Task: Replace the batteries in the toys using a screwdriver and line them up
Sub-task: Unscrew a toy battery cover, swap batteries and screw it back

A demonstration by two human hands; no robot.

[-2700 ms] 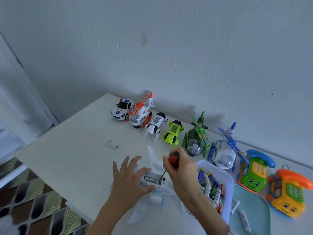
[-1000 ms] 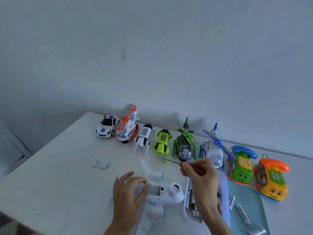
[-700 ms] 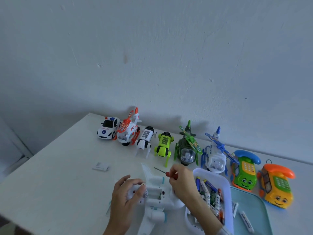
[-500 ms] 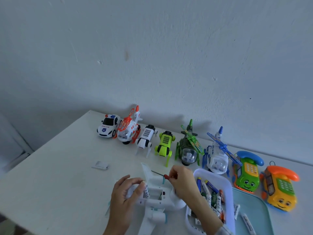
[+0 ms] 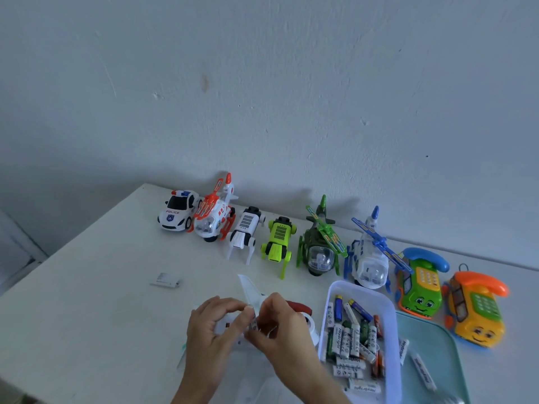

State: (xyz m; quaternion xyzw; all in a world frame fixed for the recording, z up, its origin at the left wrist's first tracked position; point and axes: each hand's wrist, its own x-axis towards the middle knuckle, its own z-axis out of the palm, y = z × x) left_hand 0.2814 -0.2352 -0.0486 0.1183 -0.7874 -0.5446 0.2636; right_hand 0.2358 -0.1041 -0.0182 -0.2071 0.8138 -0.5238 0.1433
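A white toy plane [image 5: 251,290] lies upside down near the table's front edge, mostly covered by my hands. My left hand [image 5: 211,333] and my right hand [image 5: 281,325] meet over its belly, and both pinch a small battery [image 5: 254,324] held upright between the fingertips. The screwdriver's red handle [image 5: 298,305] sticks out from behind my right hand; I cannot tell whether the hand holds it. The plane's round nose [image 5: 311,330] shows to the right of that hand.
Along the wall stand a police car [image 5: 178,209], helicopters, robot dogs and two phone toys [image 5: 475,310]. A white bin [image 5: 331,295] of several batteries and a teal tray [image 5: 437,348] sit to the right. A small battery cover [image 5: 166,279] lies to the left.
The screwdriver's tip has left the plane and its handle now lies behind my right hand. My right fingers have moved to the battery that my left hand lifted from the compartment.
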